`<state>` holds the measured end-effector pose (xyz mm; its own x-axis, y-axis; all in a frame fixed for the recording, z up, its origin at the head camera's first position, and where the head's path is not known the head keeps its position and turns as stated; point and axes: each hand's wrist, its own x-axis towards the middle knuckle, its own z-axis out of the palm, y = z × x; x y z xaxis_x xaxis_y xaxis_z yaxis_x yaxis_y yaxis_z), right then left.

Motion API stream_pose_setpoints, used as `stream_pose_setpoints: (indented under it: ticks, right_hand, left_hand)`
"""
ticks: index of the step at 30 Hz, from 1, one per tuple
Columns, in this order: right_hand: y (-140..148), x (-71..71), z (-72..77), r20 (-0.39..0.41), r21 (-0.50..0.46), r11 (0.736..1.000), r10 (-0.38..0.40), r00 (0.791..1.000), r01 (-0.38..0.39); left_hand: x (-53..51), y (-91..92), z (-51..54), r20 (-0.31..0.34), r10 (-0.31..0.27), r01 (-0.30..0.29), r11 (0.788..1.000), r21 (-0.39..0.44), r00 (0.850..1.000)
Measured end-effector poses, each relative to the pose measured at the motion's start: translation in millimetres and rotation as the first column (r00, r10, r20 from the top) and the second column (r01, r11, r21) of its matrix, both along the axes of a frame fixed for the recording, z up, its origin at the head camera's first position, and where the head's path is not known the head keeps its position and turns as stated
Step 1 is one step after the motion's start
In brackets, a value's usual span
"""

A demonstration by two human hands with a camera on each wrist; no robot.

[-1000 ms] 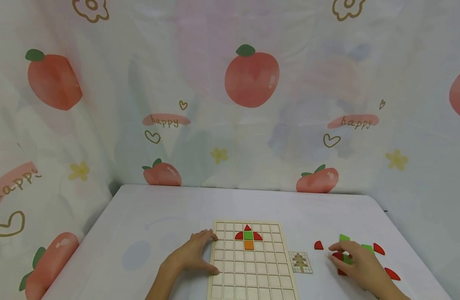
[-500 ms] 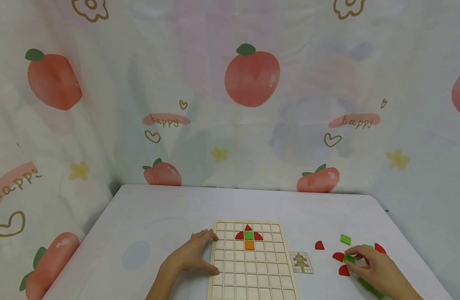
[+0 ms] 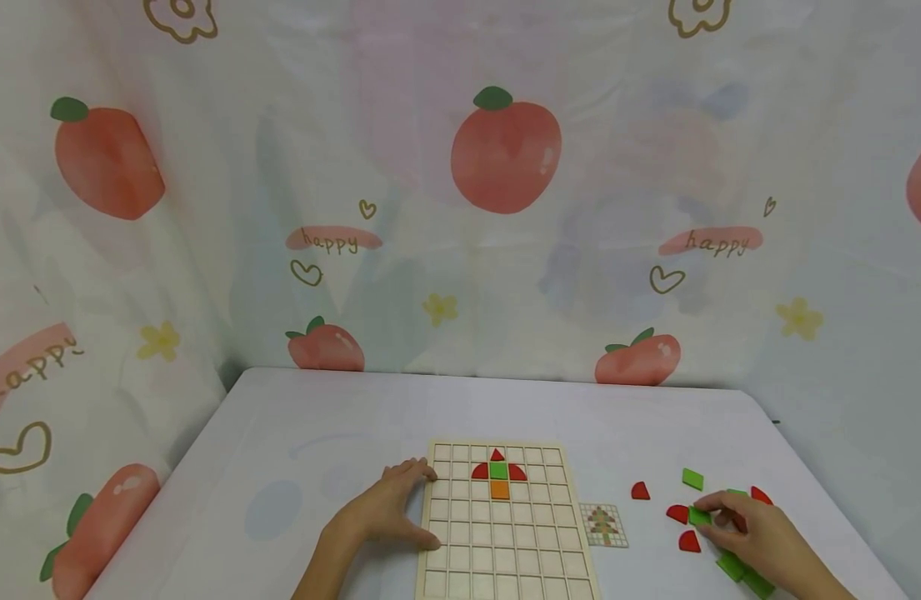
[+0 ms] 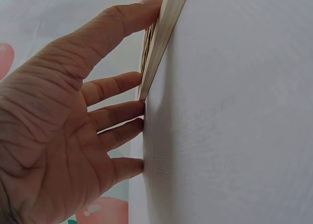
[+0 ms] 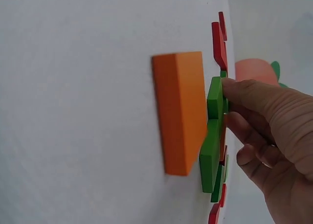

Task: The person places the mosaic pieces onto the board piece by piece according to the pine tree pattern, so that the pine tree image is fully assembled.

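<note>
White tabletop (image 3: 610,425) bears the green tile (image 3: 698,517), pinched narrowly by your right hand (image 3: 760,533), beside a red quarter-round piece (image 3: 677,514); you're likely picking, so lift cleanly next. Your left hand (image 3: 381,504), fingers spread, touches the gridded board (image 3: 503,533).

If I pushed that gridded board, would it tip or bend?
Tipping seems unlikely: the gridded board lies broad and flat on the table. It's probably stiff, given its straight, solid-looking edge by the left hand.

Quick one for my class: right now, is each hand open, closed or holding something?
Left hand: open, touching the left edge of the pale wooden grid board.
Right hand: closed, pinching a flat green four-sided tile.
</note>
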<state>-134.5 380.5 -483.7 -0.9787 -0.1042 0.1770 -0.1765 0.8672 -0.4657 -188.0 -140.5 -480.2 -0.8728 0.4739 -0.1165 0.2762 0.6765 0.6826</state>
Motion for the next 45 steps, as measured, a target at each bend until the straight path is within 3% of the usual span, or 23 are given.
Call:
stream_pose_setpoints:
  ticks: [7,13,20,32,41,45]
  right_hand:
    - [-2.1,-2.2,0.1,0.04,0.013,0.999,-0.031,0.999,0.03]
    - [-4.2,-2.4,-0.4,0.011,0.024,0.999,-0.028,1.0,0.028]
    - [-12.7,-1.2,2.2,0.063,0.01,0.999,-0.05,0.997,0.049]
    - [-42.7,-3.6,6.1,-0.06,-0.037,0.999,0.025,0.998,-0.028]
    - [-71.7,-9.6,6.4,-0.042,-0.079,0.991,0.104,0.994,-0.107]
    - [-82.4,-12.8,6.5,-0.09,-0.074,0.982,0.168,0.982,-0.175]
  left_hand:
    - [0.1,0.6,0.5,-0.003,0.001,-0.001,1.0,-0.001,1.0]
    - [-0.5,0.7,0.6,-0.012,-0.003,0.003,1.0,-0.003,1.0]
    - [-0.3,0.5,-0.1,-0.009,-0.005,0.005,1.0,-0.008,1.0]
    - [2.6,1.8,5.5,-0.019,-0.014,0.014,1.0,0.0,1.0]
    - [2.7,1.9,5.6,-0.019,-0.021,0.021,1.0,0.013,1.0]
    - [2.4,1.7,5.3,-0.021,-0.023,0.023,1.0,0.011,1.0]
